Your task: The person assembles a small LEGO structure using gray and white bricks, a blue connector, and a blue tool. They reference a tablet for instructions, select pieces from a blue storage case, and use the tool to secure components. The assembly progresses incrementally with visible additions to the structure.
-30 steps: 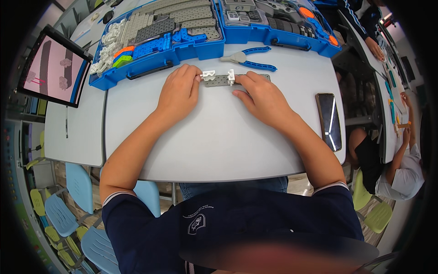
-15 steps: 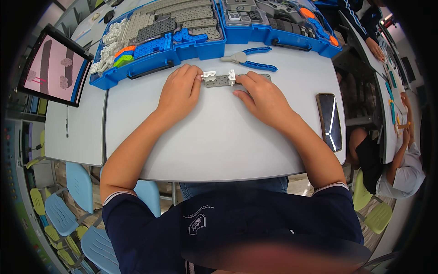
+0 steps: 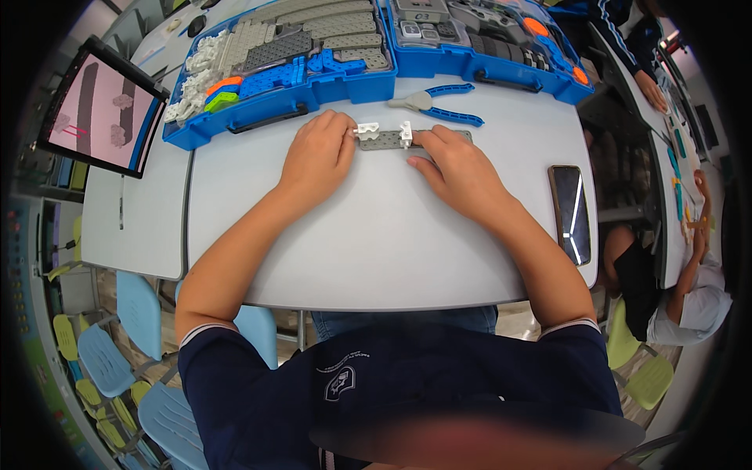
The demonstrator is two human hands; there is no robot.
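A long grey perforated building plate (image 3: 382, 144) lies near the far side of the table, between my hands. Two white connectors are at it: one white connector (image 3: 367, 130) by its left end, and an upright white connector (image 3: 406, 135) near its middle. My left hand (image 3: 319, 153) is closed, its fingertips pinching the left connector. My right hand (image 3: 460, 166) rests over the plate's right part, fingers curled on it beside the upright connector and the thumb lower down. The fingers hide part of the plate.
Behind my hands stand a blue case of building parts (image 3: 352, 90) and a second blue case (image 3: 439, 63). Blue-handled pliers (image 3: 427, 103) lie before them. A phone (image 3: 570, 215) lies at right, a tilted screen (image 3: 102, 110) stands at left. A person (image 3: 689, 305) sits at the right-hand table.
The whole view has shifted a little, so everything sits slightly farther right. My hands keep the same hold on the plate and the white connector.
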